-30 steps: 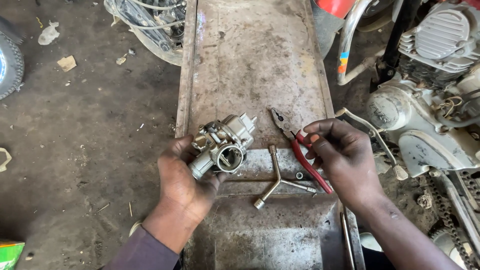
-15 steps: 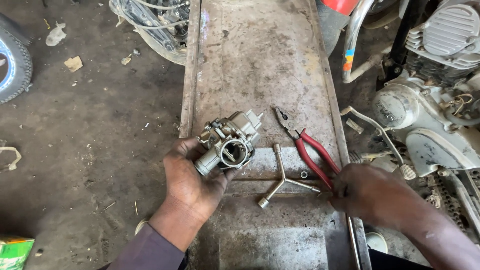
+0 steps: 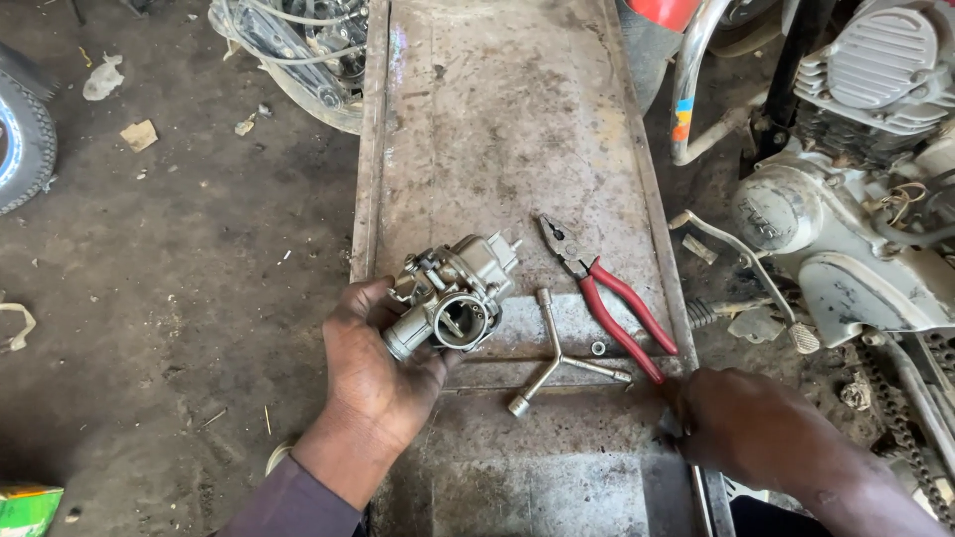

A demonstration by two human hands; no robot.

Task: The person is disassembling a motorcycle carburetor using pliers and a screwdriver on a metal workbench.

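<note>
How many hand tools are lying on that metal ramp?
2. Red-handled pliers lie right of the carburetor, and a three-armed socket wrench lies just below, touching neither hand. More may be hidden under the right hand.

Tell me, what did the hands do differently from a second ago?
The right hand let go of the red-handled pliers and pulled back toward the near right edge of the metal tray; the pliers now lie alone on it. The left hand kept its hold on the carburetor. The Y-shaped wrench stayed where it lay.
</note>
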